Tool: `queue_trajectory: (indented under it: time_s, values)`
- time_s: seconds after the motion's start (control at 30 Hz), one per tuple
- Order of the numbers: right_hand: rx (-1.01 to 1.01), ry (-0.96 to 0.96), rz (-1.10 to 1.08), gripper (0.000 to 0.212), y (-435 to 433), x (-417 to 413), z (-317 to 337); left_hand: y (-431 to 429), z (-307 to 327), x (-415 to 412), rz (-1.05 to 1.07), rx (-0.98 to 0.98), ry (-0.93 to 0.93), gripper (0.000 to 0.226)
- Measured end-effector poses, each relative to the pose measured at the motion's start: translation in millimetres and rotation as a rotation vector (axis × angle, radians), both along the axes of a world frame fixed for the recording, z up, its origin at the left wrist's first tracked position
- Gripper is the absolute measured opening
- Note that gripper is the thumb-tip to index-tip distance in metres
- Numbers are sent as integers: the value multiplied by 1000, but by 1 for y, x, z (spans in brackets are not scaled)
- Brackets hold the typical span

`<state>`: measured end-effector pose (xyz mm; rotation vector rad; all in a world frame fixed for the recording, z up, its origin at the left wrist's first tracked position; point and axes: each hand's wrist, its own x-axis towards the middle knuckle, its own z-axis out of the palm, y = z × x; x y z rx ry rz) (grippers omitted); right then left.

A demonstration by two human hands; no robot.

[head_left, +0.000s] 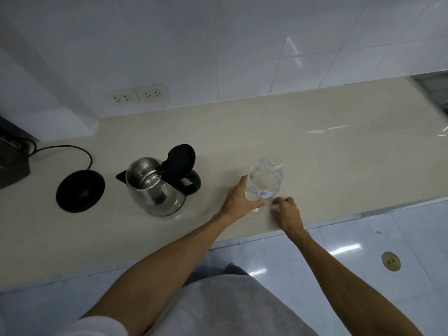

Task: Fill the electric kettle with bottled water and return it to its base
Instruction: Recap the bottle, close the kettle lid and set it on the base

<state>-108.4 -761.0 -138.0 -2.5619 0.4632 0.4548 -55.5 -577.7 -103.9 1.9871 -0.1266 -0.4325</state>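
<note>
Head camera looks down on a long, pale cream counter (315, 141) set against a wall of white tiles (218, 44). Near the middle stands a shiny steel electric kettle (155, 190) with a black handle and spout. Its round black lid (181, 157) is flipped up and back, so you can see right down into the metal inside. The kettle sits on the bare counter, not on its stand. The flat round black kettle base (80, 190) lies just to the left of it, with a gap between them. A black cord (68, 149) curls from the base toward a dark box at the left edge. Two white wall sockets (140, 95) sit above the counter, behind the base. To the right of the kettle stands a clear plastic water bottle (265, 181) with a blue and white label. It is upright, and its top is open with no cap on. The left hand (238, 200) is wrapped around the lower part of the bottle, holding it. The right hand (287, 213) rests just beside the bottle, with its fingers curled around a small white cap (275, 208). Grey cloth and a shiny blue-white floor (363, 251) show below the counter edge.
</note>
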Motion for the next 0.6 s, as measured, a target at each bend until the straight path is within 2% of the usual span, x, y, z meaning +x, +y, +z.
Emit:
queue_trajectory:
  time_s: [0.2,0.33,0.43,0.53,0.6]
  values:
    - [76,-154,-104,34,-9,20,46,2,-3,7,-67,-19,37,87]
    - [119,-440,-131,27,-16,38,124,3,-5,8,-91,-46,67,89]
    - [231,-577,-148,21,-12,40,189,4,-6,6,-102,-54,54,89]
    - [356,-550,-31,19,-3,36,239,5,-4,7,-121,-50,38,88]
    - [273,-473,126,21,3,38,253,5,-2,7,-137,-37,25,87]
